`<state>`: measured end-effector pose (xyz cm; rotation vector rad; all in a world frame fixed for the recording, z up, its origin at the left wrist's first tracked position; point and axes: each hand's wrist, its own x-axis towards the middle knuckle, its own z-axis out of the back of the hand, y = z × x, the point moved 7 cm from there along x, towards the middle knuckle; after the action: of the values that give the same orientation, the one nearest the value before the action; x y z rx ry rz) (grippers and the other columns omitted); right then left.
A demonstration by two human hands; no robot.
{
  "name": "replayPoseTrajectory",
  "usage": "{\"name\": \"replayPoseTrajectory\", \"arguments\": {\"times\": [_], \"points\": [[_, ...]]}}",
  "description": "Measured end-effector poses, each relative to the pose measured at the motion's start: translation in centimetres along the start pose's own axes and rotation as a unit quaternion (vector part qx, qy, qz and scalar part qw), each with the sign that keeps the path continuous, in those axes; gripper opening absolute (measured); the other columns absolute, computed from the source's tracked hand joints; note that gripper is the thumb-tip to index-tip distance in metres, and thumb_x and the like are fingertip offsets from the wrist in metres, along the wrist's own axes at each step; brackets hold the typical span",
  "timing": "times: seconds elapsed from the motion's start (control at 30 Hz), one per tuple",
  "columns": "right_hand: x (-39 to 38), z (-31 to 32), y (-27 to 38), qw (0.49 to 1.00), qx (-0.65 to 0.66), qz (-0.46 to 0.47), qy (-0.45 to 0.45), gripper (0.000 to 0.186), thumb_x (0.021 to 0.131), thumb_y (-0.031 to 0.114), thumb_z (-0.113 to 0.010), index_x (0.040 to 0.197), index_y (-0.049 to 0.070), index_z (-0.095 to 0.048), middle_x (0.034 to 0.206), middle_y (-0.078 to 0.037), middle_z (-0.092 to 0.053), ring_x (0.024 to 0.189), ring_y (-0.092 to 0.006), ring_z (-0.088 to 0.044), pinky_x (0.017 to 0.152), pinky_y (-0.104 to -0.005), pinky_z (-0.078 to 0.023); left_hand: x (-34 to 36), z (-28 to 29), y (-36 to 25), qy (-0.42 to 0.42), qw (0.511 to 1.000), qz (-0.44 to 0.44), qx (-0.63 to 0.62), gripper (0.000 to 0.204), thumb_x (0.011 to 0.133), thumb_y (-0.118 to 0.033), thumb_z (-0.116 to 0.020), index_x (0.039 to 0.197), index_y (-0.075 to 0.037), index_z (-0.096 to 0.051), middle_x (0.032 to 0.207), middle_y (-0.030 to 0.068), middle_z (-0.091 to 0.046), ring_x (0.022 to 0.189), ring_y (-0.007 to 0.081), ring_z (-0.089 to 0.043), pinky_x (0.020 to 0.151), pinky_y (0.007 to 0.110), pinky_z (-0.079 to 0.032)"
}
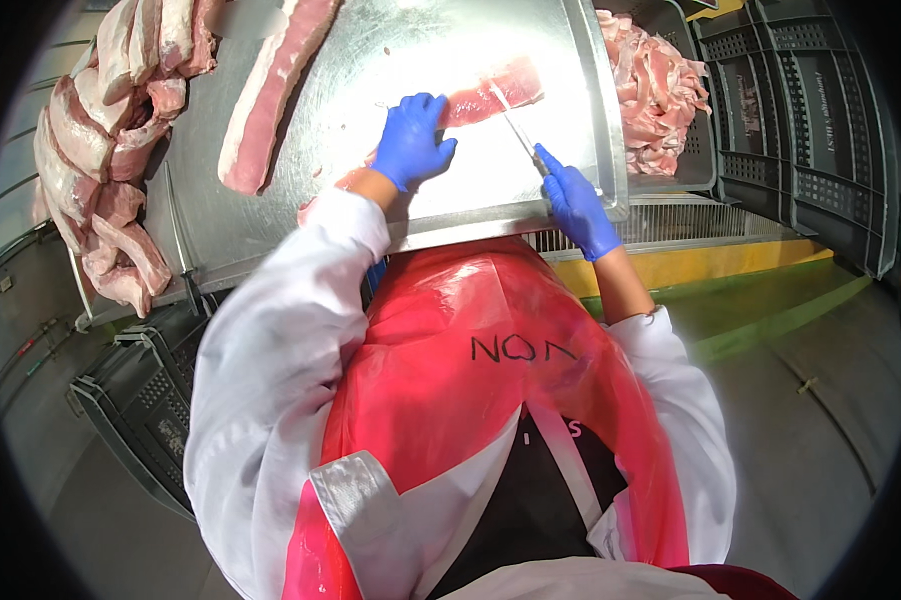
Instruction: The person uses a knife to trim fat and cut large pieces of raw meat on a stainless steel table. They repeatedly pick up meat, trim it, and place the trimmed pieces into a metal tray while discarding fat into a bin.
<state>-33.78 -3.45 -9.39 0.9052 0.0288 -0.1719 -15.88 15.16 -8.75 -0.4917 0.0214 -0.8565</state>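
A strip of pale pink meat [516, 90] lies on the shiny metal table. My left hand [409, 142], in a blue glove, rests on its left part with the fingers stretched and the thumb apart. More pink meat shows beside my left wrist, partly hidden by the sleeve. In my right hand [579, 212], also gloved in blue, is a knife [521, 133]. Its blade points up and left, with the tip over the strip near its right end. Glare hides whether the blade cuts in or only touches.
Left of my hands lies a long meat slab [266, 110]. Several thick meat pieces [101, 170] are piled at the table's left edge. A thin steel rod [178, 225] lies near them. On the right, a dark crate [671, 183] holds trimmed pieces [656, 95], beside more black crates [801, 130].
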Motion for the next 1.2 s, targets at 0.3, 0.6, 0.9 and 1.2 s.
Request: {"name": "replayPoseTrajectory", "arguments": {"times": [0.3, 0.6, 0.9, 1.2], "points": [[9.4, -4.0, 2.3, 0.991, -0.125, -0.022, 0.046, 0.046, 0.103, 0.021, -0.046, 0.149, 0.013, -0.048, 0.092, -0.031, -0.061, 0.090, -0.0443, -0.061, 0.084, -0.0505, -0.048, 0.6, -3.1, 4.3, 0.052, 0.988, 0.129, 0.069, 0.014, 0.088, -0.008, -0.054, 0.099, 0.000, -0.057, 0.089, 0.0232, -0.065, 0.082, 0.0404, -0.069, 0.075, 0.050, -0.057], [2.4, -8.1, 3.7, 0.982, -0.142, -0.055, 0.111, 0.050, 0.102, 0.021, -0.049, 0.152, 0.022, -0.045, 0.094, -0.029, -0.055, 0.086, -0.0473, -0.060, 0.083, -0.0525, -0.050, -2.7, -1.6, 7.2, 0.044, 0.943, 0.324, -0.066, 0.032, 0.092, -0.013, -0.053, 0.116, 0.006, -0.046, 0.095, 0.0312, -0.069, 0.089, 0.0469, -0.069, 0.078, 0.052, -0.055], [7.6, -11.0, 5.6, 0.976, -0.214, -0.028, 0.016, 0.053, 0.099, 0.017, -0.051, 0.151, 0.021, -0.045, 0.101, -0.030, -0.053, 0.089, -0.0466, -0.062, 0.079, -0.0528, -0.054, -3.3, -2.1, 7.9, 0.019, 0.977, 0.213, -0.026, 0.023, 0.091, -0.015, -0.053, 0.105, 0.004, -0.052, 0.089, 0.0288, -0.069, 0.080, 0.0454, -0.069, 0.074, 0.054, -0.054], [12.2, -12.7, 7.6, 0.964, -0.264, -0.016, 0.002, 0.053, 0.099, 0.015, -0.048, 0.151, 0.018, -0.043, 0.108, -0.029, -0.054, 0.093, -0.0440, -0.063, 0.081, -0.0506, -0.056, -2.9, -0.2, 10.4, 0.073, 0.978, 0.194, 0.024, 0.021, 0.090, -0.013, -0.051, 0.106, 0.001, -0.055, 0.091, 0.0266, -0.070, 0.084, 0.0430, -0.070, 0.076, 0.051, -0.055]]}}
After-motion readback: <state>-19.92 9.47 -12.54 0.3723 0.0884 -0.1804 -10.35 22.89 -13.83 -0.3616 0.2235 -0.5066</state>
